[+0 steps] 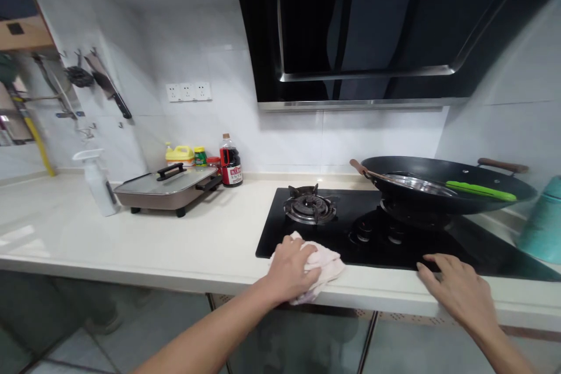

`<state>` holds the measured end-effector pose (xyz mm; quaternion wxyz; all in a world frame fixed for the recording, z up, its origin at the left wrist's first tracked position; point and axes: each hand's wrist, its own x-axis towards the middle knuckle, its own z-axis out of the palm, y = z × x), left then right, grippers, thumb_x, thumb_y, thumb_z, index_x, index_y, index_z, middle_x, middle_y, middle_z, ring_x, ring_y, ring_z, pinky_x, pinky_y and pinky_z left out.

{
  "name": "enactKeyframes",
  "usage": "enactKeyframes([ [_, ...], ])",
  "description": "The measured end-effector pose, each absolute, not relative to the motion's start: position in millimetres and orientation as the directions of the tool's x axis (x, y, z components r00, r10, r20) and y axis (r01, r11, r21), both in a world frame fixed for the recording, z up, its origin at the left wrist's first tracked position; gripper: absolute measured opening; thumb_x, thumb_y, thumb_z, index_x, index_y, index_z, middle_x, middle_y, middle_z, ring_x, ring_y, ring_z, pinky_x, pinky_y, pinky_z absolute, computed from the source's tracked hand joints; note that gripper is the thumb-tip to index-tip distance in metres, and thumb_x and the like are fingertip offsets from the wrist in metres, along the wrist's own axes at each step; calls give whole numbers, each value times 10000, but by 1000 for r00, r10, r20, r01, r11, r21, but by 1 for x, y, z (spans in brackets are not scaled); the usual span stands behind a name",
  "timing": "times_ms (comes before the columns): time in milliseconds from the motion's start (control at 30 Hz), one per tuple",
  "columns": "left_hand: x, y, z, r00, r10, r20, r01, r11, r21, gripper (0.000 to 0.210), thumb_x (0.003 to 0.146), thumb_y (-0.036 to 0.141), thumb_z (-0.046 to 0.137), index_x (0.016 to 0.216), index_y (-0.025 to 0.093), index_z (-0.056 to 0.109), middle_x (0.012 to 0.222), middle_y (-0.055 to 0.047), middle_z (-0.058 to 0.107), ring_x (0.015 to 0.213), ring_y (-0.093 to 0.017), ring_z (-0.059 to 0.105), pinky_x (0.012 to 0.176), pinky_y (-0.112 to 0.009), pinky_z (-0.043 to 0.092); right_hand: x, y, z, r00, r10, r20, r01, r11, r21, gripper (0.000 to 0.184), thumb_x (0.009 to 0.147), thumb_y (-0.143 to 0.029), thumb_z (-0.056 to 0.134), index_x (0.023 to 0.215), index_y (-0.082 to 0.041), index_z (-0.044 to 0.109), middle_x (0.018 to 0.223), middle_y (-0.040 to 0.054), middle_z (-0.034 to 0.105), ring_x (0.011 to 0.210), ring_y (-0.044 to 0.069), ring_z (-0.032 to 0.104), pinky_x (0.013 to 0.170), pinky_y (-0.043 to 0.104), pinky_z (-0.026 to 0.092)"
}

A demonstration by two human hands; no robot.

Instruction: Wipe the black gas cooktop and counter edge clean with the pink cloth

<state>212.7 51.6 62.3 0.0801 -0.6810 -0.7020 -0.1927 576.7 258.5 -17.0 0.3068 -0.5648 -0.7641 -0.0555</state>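
Note:
My left hand (290, 266) presses down on a pale pink cloth (326, 262), its fingers curled over it. The cloth lies bunched across the front edge of the black gas stove (272, 239) and hangs a little over the counter's edge. At the stove's front right, my right hand (460, 286) rests with nothing in it, fingers stretched out and thumb apart. Behind the cloth stands the bare left burner (310, 207). Two control knobs (363, 230) sit between my hands, farther back. A large black wok (482, 201) covers the right burner.
In the wok lie a metal lid or pan (418, 184) and a bright green-handled utensil (482, 190). A teal container (543, 225) stands at far right. Leftward on the counter (56, 234) are a lidded electric pan (166, 193), a spray bottle (99, 187) and a sauce bottle (231, 163). The range hood (359, 29) overhangs the stove.

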Motion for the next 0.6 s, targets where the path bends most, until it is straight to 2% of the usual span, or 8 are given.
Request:
enactKeyframes([
  [100, 235, 88, 73, -126, 933, 338, 987, 83, 138, 337, 951, 454, 518, 1131, 228, 692, 1130, -128, 704, 1116, -328, 572, 918, -467, 438, 567, 250, -11, -160, 849, 504, 900, 335, -279, 596, 907, -625, 310, 1169, -261, 702, 1308, 106, 637, 1197, 364, 558, 917, 548, 480],
  [200, 244, 120, 89, -181, 917, 355, 979, 132, 157, 324, 991, 417, 457, 1108, 190, 656, 1036, -127, 720, 1040, -306, 621, 992, -525, 393, 567, 249, -8, -156, 855, 495, 905, 324, -274, 576, 910, -599, 302, 1171, -269, 696, 1315, 91, 629, 1185, 346, 558, 890, 521, 493],
  [300, 254, 146, 99, -197, 897, 395, 976, 141, 168, 346, 1034, 391, 375, 1185, 176, 601, 1147, -132, 689, 1087, -282, 614, 1055, -510, 364, 568, 251, -8, -157, 852, 500, 907, 324, -267, 561, 914, -588, 302, 1161, -272, 694, 1312, 85, 627, 1169, 343, 556, 884, 530, 495],
  [400, 271, 174, 100, -177, 902, 393, 980, 124, 156, 298, 1014, 290, 418, 1232, 165, 578, 1343, -172, 587, 1221, -293, 552, 992, -435, 423, 567, 249, -8, -159, 847, 508, 900, 335, -278, 539, 920, -576, 319, 1163, -271, 691, 1311, 87, 627, 1175, 343, 549, 894, 537, 491],
  [500, 287, 203, 97, -126, 931, 341, 987, 84, 136, 324, 941, 201, 526, 1259, 171, 577, 1292, -165, 609, 1199, -293, 564, 938, -407, 452, 566, 247, -7, -159, 844, 512, 897, 340, -282, 520, 925, -561, 322, 1159, -274, 688, 1311, 77, 630, 1171, 338, 546, 902, 531, 486],
  [600, 294, 222, 96, -96, 956, 279, 989, 61, 131, 316, 916, 208, 564, 1227, 186, 611, 1214, -147, 651, 1152, -284, 592, 926, -409, 457, 566, 246, -5, -153, 847, 508, 903, 329, -276, 504, 928, -542, 330, 1153, -275, 693, 1310, 71, 634, 1175, 339, 545, 905, 527, 482],
])
